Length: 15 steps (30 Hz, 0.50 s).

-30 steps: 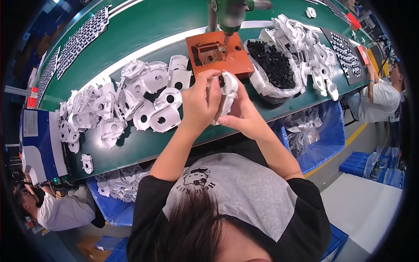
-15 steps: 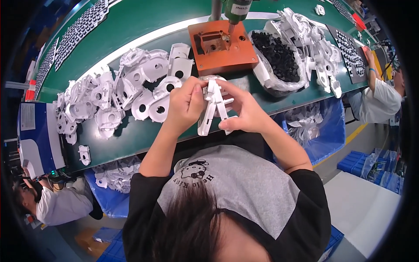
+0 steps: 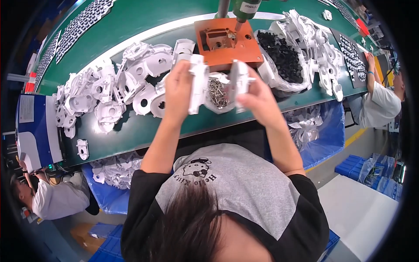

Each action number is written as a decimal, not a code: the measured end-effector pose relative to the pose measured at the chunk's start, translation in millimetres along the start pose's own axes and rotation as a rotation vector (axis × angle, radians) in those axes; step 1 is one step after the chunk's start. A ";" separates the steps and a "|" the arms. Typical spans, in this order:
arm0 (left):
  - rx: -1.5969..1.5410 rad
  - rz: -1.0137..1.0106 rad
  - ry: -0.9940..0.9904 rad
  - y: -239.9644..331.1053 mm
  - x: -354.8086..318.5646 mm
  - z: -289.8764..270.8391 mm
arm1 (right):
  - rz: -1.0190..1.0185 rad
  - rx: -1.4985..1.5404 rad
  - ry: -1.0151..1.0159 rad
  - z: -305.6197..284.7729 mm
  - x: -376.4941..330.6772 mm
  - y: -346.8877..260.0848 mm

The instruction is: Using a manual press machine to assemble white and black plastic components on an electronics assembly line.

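Observation:
My left hand (image 3: 176, 89) is closed on a white plastic housing part (image 3: 198, 85), held upright by its left side. Another white plastic part (image 3: 239, 85), slightly blurred, is gripped in my right hand (image 3: 258, 98). A gap separates the two parts. Between and below them shows a bag of small metal screws (image 3: 218, 92) on the bench. Just beyond my hands stands an orange fixture block (image 3: 229, 56) with a shaped recess. The tip of a green-bodied screwdriving tool (image 3: 245, 9) hangs over it.
White plastic parts (image 3: 104, 87) are heaped on the left of the green bench (image 3: 170, 22). To the right are a bag of black parts (image 3: 281, 56) and more white parts (image 3: 325, 56). Blue-lined bins (image 3: 327, 131) stand below the bench edge. Co-workers sit at both sides.
The white parts, together between my hands before, are now apart, one in each hand. My hands have spread and moved slightly away from me, and the bag of screws has come into sight.

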<state>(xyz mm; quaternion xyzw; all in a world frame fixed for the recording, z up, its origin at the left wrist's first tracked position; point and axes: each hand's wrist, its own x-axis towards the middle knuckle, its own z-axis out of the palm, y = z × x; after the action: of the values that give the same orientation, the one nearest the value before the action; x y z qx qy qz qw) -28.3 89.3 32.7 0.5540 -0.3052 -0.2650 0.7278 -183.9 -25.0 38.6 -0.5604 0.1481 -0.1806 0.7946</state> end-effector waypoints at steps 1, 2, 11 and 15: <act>0.027 0.031 0.025 -1.7 -2.5 12.7 | -0.105 -0.047 -0.024 15.0 2.9 3.3; 0.130 0.076 0.017 3.7 -5.7 24.0 | -0.148 -0.089 -0.094 22.5 6.3 6.7; 0.443 0.311 -0.127 18.1 -7.5 23.2 | 0.005 0.284 -0.119 7.8 3.2 24.3; 0.406 0.089 -0.191 34.9 -5.8 24.2 | 0.077 0.485 -0.171 -2.7 8.5 35.8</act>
<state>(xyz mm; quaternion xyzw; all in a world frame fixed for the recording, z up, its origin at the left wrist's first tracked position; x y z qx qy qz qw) -48.4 86.5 70.5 0.6474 -0.4438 -0.2174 0.5803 -173.2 -20.2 3.7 -0.3606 0.0539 -0.1324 0.9217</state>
